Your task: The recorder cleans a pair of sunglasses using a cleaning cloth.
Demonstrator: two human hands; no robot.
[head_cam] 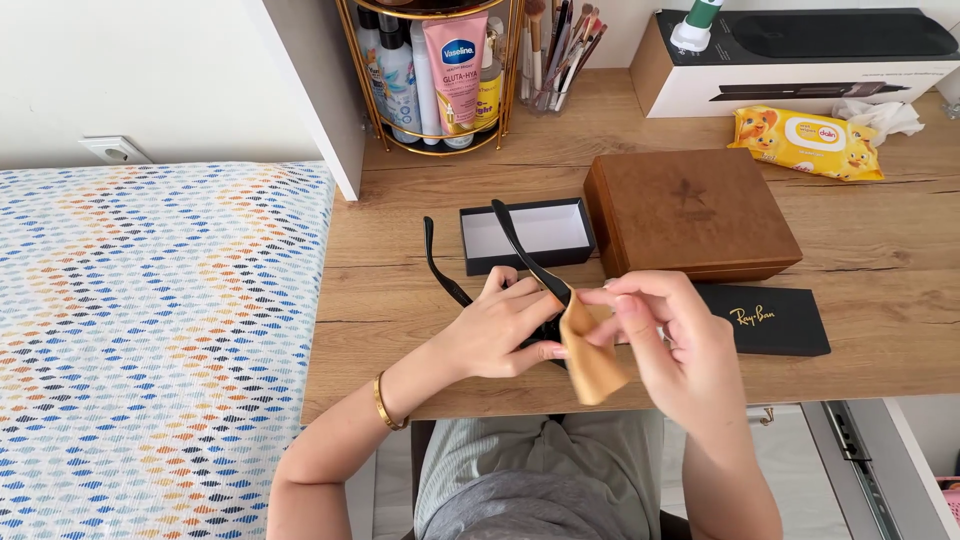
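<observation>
We wipe glasses (pixel 500 265) with a cloth (pixel 592 360).
Our left hand (pixel 497 330) grips the frame; right hand (pixel 668 345) fingers pinch the cloth above the tabletop (pixel 400 300).

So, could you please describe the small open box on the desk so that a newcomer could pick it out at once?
Start at the wooden desk beside the patterned bed. In its middle sits a closed brown wooden box; the open box lies just left of it, behind the black glasses. It alone is lidless, black outside and white inside.
</observation>
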